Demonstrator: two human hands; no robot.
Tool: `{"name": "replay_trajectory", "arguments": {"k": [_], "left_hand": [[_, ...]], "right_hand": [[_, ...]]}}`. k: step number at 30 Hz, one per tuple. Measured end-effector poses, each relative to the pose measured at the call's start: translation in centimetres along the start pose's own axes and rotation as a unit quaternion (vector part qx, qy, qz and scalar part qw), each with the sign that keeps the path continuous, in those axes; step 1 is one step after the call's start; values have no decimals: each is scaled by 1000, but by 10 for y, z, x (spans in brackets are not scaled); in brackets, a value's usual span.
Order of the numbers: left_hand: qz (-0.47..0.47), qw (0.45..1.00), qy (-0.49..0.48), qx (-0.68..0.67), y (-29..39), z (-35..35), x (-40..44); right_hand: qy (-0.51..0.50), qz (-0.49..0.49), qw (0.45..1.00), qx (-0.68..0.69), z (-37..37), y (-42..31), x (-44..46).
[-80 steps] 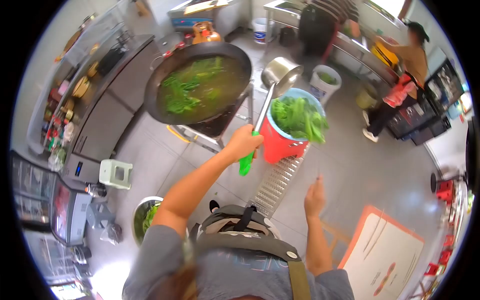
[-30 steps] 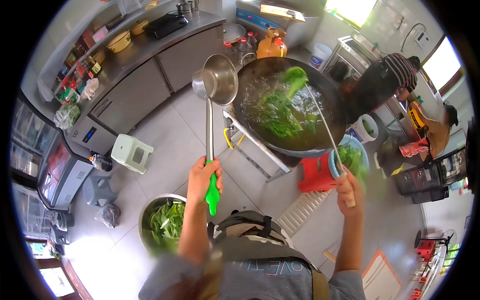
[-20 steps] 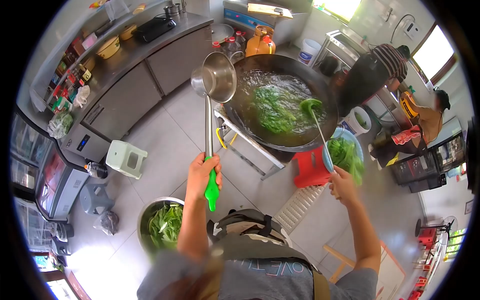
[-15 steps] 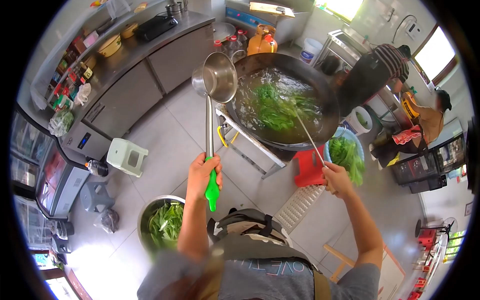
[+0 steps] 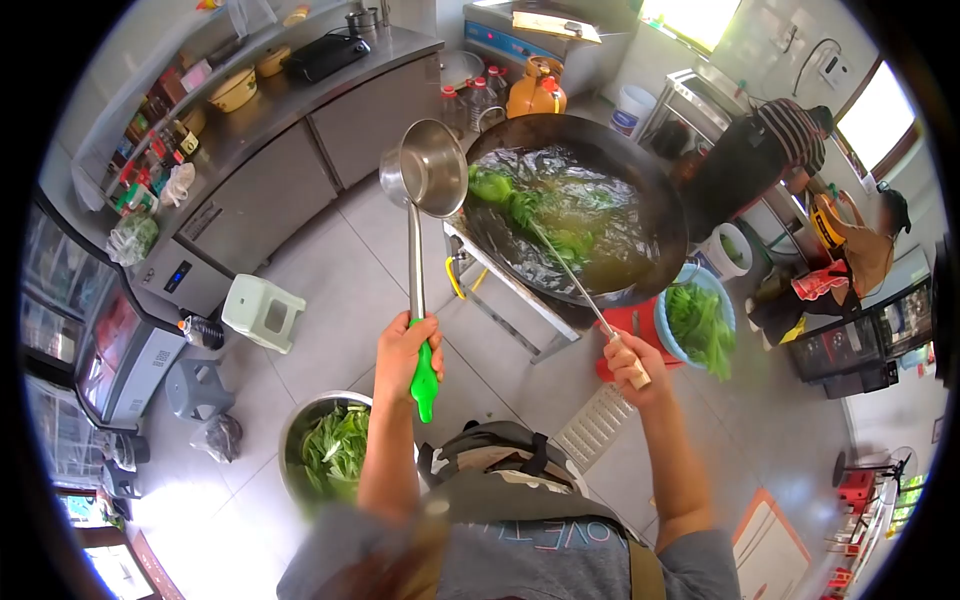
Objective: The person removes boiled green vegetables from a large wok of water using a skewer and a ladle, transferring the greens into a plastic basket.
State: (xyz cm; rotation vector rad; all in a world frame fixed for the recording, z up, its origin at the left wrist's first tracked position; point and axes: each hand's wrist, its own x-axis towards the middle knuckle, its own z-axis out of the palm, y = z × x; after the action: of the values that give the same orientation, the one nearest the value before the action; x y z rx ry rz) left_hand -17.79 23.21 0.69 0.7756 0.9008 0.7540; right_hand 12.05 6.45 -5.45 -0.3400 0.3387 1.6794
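Observation:
My left hand (image 5: 405, 352) is closed round the green grip of a steel ladle (image 5: 432, 168), whose deep bowl is held up beside the wok's left rim. In my right hand (image 5: 633, 368) is the wooden handle of a long thin metal tool (image 5: 572, 276). Its far end reaches into the large dark wok (image 5: 672, 215) among leafy greens (image 5: 522, 208), and its tip is hidden there. Bubbling liquid surrounds the greens, which lie toward the wok's left side. More greens (image 5: 700, 322) hang over the rim of a blue basin (image 5: 668, 345) near my right hand.
A steel bowl of greens (image 5: 335, 448) stands on the floor at lower left, near a pale stool (image 5: 262, 312). An orange gas cylinder (image 5: 537, 92) is behind the wok. Two people work at the right: one in stripes (image 5: 790, 135), one in brown (image 5: 865, 245). A floor grate (image 5: 594, 428) lies below.
My right hand has come left and slightly down, and the tool now slants toward the wok's left. The greens have shifted left in the liquid. My left hand still holds the ladle up.

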Motion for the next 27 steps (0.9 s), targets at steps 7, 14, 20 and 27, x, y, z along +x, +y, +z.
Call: {"name": "replay_trajectory", "arguments": {"k": [7,14,20,27], "left_hand": [[8,1000,-4,3,-5,-1,-4],[7,1000,-2,27,-7,6,-14],[19,999,22,19,-23,32,-28],[20,999,36,28,-44,70,-48]], "right_hand": [[-81,-63,991,85,-9,32,-23],[-103,-109,988,42,20,29,-67],[-152,-138,977,60,31,10,-108],[-180,-172,969,8,46,-26,-167]]}}
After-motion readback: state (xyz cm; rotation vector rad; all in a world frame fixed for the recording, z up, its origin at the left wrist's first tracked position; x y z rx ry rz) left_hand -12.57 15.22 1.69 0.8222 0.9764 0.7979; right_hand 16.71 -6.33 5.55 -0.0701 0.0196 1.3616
